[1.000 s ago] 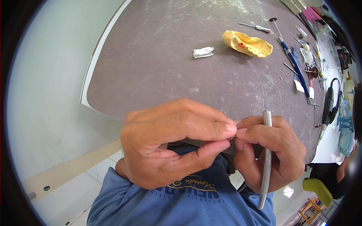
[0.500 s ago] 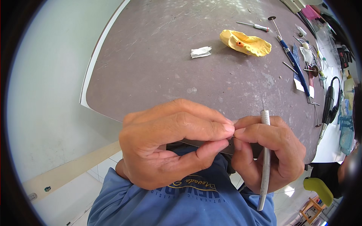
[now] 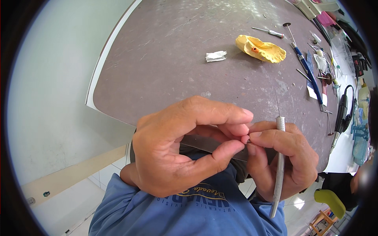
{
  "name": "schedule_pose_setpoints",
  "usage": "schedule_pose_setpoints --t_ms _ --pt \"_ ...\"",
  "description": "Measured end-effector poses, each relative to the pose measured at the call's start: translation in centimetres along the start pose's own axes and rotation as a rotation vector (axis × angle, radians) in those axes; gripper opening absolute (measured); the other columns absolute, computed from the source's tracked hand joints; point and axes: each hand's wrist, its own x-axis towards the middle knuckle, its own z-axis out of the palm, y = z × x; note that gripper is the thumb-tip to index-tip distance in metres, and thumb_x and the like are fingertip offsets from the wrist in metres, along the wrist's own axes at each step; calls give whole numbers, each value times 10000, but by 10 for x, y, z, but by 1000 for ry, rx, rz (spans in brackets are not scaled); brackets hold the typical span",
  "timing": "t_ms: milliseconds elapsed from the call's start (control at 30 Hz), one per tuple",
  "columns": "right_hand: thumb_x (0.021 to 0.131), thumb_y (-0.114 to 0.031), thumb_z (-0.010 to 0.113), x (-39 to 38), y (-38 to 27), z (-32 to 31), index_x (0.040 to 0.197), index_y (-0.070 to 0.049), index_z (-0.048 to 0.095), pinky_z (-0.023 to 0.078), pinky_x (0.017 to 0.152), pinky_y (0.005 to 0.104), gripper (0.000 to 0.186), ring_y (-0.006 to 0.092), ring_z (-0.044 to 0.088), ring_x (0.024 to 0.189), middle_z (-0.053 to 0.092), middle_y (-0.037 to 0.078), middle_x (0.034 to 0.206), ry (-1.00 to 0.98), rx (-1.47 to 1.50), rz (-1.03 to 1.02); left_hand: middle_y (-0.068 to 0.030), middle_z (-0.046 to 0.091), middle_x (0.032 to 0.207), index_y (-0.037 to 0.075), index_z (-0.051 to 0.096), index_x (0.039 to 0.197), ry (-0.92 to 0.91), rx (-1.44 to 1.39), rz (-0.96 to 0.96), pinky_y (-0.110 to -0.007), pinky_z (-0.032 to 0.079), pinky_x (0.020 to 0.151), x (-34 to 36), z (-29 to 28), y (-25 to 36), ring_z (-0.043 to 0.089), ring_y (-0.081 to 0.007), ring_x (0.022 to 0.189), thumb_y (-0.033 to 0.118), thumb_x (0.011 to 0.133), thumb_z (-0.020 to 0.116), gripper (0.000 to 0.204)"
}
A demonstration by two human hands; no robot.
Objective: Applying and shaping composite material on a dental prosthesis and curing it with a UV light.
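My left hand [image 3: 169, 145] curls at the bench's front edge, index finger raised, thumb and lower fingertips meeting my right fingertips at a tiny piece too small to name. My right hand [image 3: 291, 157] holds a slim knurled metal handle [image 3: 280, 181] with a fine needle-like tip upright between its fingers, its thumb and index also pinching at that tiny piece. Beyond my hands lie a yellow dental cast [image 3: 267, 53] with an orange insert and a crumpled white tissue [image 3: 215, 56].
On the grey bench [image 3: 149, 70] lie a small screwdriver [image 3: 275, 34], a blue pen-like tool [image 3: 309, 70], several small tools and a black corded handpiece [image 3: 340, 118]. A pale wall [image 3: 51, 98] is at the left. A person's arm [image 3: 354, 181] and a green chair [image 3: 330, 200] show at the right.
My left index finger has lifted away from the pinch, baring the fingertips beneath it. My right hand barely moves. The whole view has shifted slightly.
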Motion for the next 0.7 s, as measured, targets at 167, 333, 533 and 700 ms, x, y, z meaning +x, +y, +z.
schedule_pose_setpoints --t_ms 167,333,533,700 --pt "667 130 630 -2 -2 4 850 46 631 469 622 260 202 209 643 677 664 183 743 49 -15 70 -195 668 876 -68 556 1093 57 -91 -60 -298 605 711 -5 2 -1 695 -223 816 -115 719 741 420" --pt "611 119 712 0 -1 5 822 26 661 534 557 252 236 206 686 632 689 155 726 61 -58 56 -225 680 872 -69 553 1103 74 -137 -67 -326 607 727 -6 1 0 704 -250 814 -62 721 771 440" --pt "620 123 710 0 -3 6 826 37 658 529 562 254 229 209 686 642 690 166 735 78 -46 94 -225 681 876 -64 562 1089 84 -157 -62 -325 607 726 -7 1 0 703 -252 825 -47 722 776 425" --pt "623 127 713 -1 -3 6 826 41 660 530 563 256 227 208 685 644 689 167 732 85 -33 117 -218 682 877 -61 576 1068 94 -160 -80 -322 606 729 -7 2 1 703 -247 825 -62 729 765 388"
